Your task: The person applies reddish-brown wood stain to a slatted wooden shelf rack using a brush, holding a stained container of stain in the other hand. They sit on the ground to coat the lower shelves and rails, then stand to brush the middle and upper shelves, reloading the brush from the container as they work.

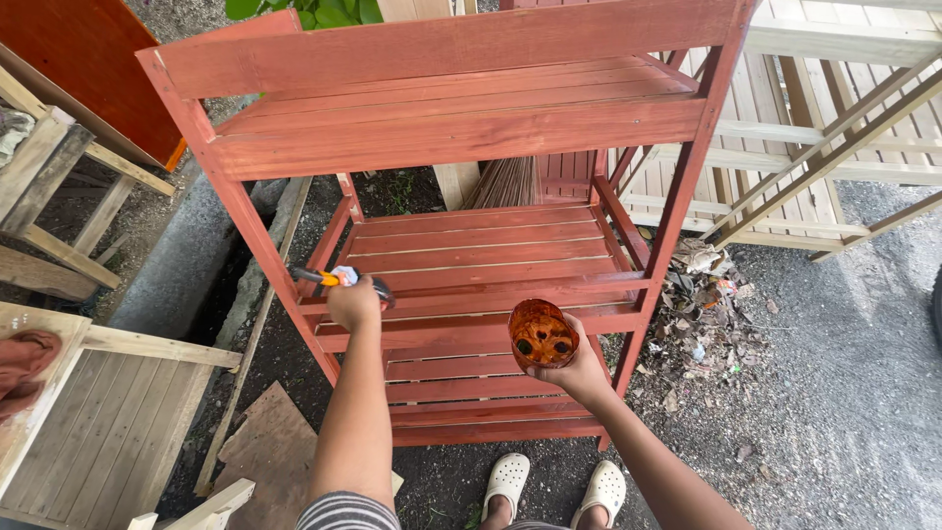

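A red-brown stained wooden shelf rack [451, 128] with slatted shelves stands in front of me. My left hand [353, 300] grips a paintbrush [329, 279] with an orange-yellow handle, held against the front rail of the middle shelf near its left post. My right hand [579, 375] holds a small round cup [541, 335] smeared with reddish-brown stain, tilted toward me, over the lower shelf at the right. My feet in white clogs [554, 486] stand just before the rack.
Unpainted pale wooden racks [824, 128] lean at the back right. A pale slatted panel [108, 422] lies at the lower left beside a plywood scrap [270, 442]. Dry leaves and litter [702, 304] sit right of the rack on grey gravel. A concrete kerb [177, 265] runs at left.
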